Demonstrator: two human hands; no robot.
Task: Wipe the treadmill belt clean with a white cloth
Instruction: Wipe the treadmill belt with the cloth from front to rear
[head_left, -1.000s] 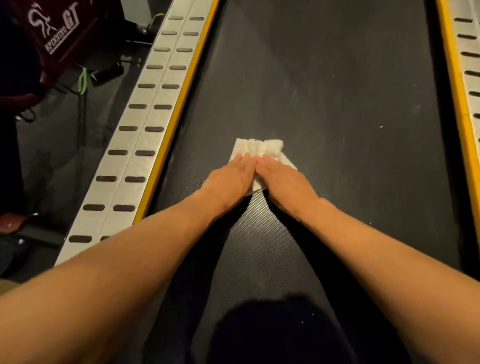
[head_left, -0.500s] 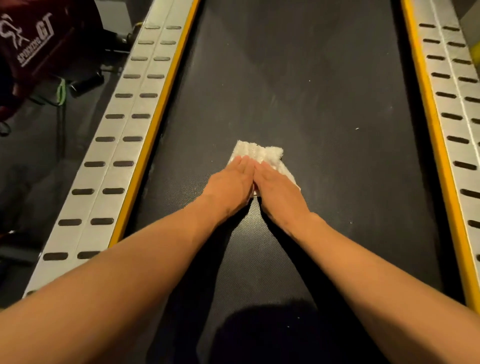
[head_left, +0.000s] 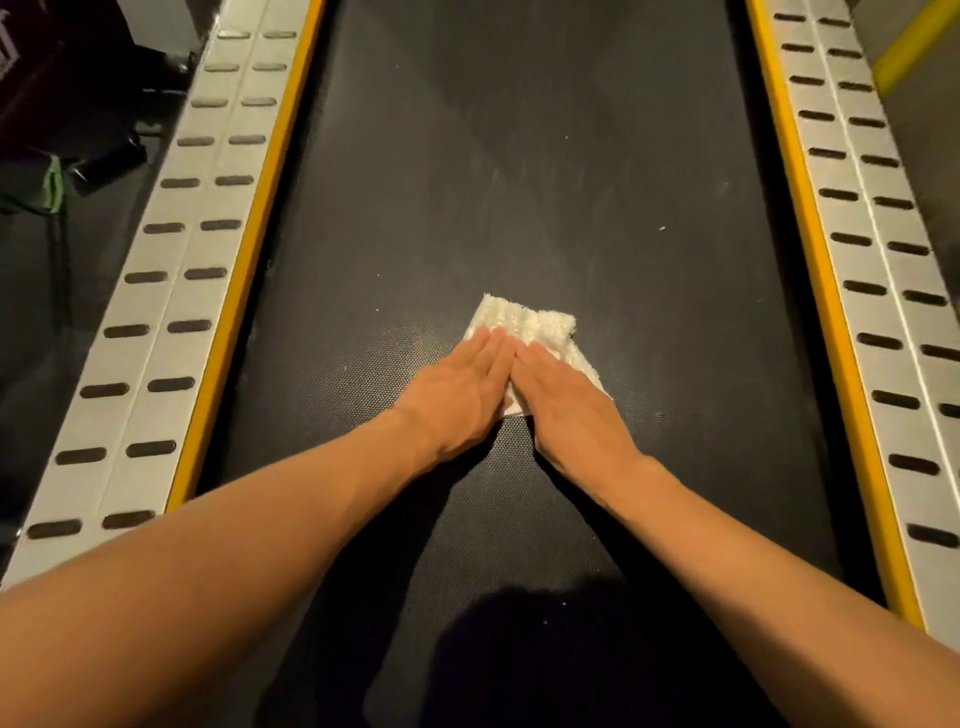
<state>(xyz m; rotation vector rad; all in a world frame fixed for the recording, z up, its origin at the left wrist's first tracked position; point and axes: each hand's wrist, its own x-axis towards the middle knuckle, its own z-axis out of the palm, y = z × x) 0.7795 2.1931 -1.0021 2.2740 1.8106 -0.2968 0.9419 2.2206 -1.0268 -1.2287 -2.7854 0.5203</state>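
Both the left hand (head_left: 457, 395) and right hand (head_left: 566, 400) are pressing flat, fingers straight, on the cloth (head_left: 530, 322) over the belt (head_left: 519, 156); uneven pressure could bunch it, leaving specks (head_left: 662, 228).

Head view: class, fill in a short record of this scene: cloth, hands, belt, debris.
belt: dark treadmill belt, between yellow-edged rails
cloth: white cloth, folded, lying flat on it
hands: left hand and right hand press flat on the cloth, side by side, fingers straight
debris: white speck ahead, right of the cloth
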